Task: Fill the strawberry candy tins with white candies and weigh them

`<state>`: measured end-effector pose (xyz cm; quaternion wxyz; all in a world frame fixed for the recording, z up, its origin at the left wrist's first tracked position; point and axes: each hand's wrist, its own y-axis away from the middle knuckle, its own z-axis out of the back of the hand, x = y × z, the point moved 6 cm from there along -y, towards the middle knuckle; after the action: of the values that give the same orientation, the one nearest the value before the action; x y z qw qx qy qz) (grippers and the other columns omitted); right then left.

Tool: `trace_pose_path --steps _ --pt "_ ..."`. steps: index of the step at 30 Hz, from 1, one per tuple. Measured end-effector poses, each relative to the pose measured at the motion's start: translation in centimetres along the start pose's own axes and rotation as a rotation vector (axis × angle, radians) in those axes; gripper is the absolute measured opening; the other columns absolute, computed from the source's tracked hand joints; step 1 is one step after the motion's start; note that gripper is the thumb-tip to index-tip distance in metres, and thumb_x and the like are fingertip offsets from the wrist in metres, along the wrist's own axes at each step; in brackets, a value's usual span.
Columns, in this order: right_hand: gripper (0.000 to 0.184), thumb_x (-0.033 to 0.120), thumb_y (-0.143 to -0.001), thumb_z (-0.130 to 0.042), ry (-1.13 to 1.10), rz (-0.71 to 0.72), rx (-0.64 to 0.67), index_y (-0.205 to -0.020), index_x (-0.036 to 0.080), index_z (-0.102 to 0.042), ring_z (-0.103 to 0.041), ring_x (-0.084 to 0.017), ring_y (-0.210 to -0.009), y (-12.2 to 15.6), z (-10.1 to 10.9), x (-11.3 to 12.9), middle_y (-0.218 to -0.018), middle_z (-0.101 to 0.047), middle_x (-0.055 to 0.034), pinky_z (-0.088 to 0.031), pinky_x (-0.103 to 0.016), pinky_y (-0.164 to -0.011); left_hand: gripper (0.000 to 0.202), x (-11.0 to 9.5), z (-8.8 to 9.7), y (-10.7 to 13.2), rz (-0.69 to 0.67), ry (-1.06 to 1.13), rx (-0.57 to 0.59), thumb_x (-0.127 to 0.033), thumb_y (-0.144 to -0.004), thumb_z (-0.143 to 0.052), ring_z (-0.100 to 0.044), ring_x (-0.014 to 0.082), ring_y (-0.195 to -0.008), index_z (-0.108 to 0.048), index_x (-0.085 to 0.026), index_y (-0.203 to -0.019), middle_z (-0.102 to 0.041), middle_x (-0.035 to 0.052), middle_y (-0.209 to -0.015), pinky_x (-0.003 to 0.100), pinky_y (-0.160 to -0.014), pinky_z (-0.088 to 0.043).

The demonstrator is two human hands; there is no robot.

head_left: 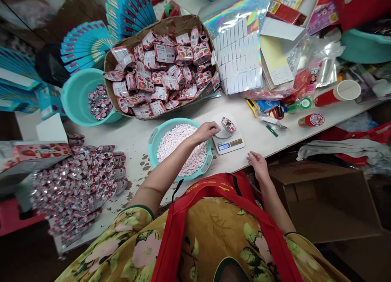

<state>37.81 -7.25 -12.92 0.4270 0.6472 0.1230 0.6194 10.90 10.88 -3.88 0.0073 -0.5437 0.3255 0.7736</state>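
Observation:
My left hand (pixel 208 131) reaches across a teal basin (pixel 150 142) of small pale pink candies (pixel 180 140). Its fingers are pinched together beside an open tin (pixel 229 125) with a red printed label; what they hold, if anything, is too small to make out. That tin rests tilted on the round pan of a white digital scale (pixel 243 142), whose small display is lit blue. Near the table's front edge, my right hand (pixel 258 164) is held open with nothing in it, to the right of the scale and below it.
A cardboard box (pixel 107 70) full of strawberry-print packs stands behind the basin. More packs (pixel 82 180) are piled at the left, near another teal basin (pixel 73 97) with shiny lids. Sticker sheets (pixel 238 54), scissors (pixel 278 111), and a red cup (pixel 332 94) lie rightward.

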Motion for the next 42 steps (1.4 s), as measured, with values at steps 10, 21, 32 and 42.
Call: trace_pose_path --steps 10,21,32,42 --pt "0.053 0.054 -0.059 -0.083 -0.017 -0.053 -0.069 -0.098 0.020 -0.070 -0.071 -0.023 -0.091 -0.5 1.9 -1.5 -0.100 -0.074 -0.0088 -0.059 -0.039 -0.086 0.036 -3.7 -4.0 -5.7 -0.287 -0.751 -0.015 -0.005 -0.083 -0.047 -0.064 0.0223 -0.098 -0.070 -0.016 -0.108 -0.070 0.0109 -0.108 0.033 -0.087 -0.046" --pt "0.057 0.056 -0.057 -0.084 0.025 -0.045 -0.045 -0.099 0.020 -0.069 -0.069 -0.020 -0.088 -0.9 1.6 -1.2 -0.102 -0.074 -0.0077 -0.058 -0.036 -0.084 0.014 7.8 8.1 7.0 0.312 -0.750 -0.393 -0.027 -0.081 -0.062 -0.062 0.0277 -0.089 -0.069 -0.016 -0.088 -0.071 0.0131 -0.097 0.035 -0.078 -0.043" --pt "0.057 0.057 -0.059 -0.084 0.060 -0.049 -0.015 -0.099 0.020 -0.069 -0.069 -0.019 -0.088 0.0 1.0 -2.0 -0.101 -0.073 -0.0072 -0.058 -0.037 -0.087 0.023 13.1 9.5 11.4 0.338 0.375 -0.520 -0.025 -0.064 -0.074 -0.052 0.0112 -0.057 -0.062 -0.017 -0.083 -0.060 -0.0008 -0.066 0.024 -0.056 -0.040" --pt "0.054 0.053 -0.057 -0.086 -0.014 -0.069 -0.048 -0.096 0.020 -0.070 -0.068 -0.019 -0.085 -0.1 1.4 -2.9 -0.097 -0.074 -0.0065 -0.058 -0.039 -0.088 0.012 3.9 4.7 2.6 0.091 0.125 -0.162 -0.025 -0.085 -0.059 -0.048 0.0116 -0.058 -0.064 -0.016 -0.090 -0.055 0.0002 -0.066 0.025 -0.057 -0.037"
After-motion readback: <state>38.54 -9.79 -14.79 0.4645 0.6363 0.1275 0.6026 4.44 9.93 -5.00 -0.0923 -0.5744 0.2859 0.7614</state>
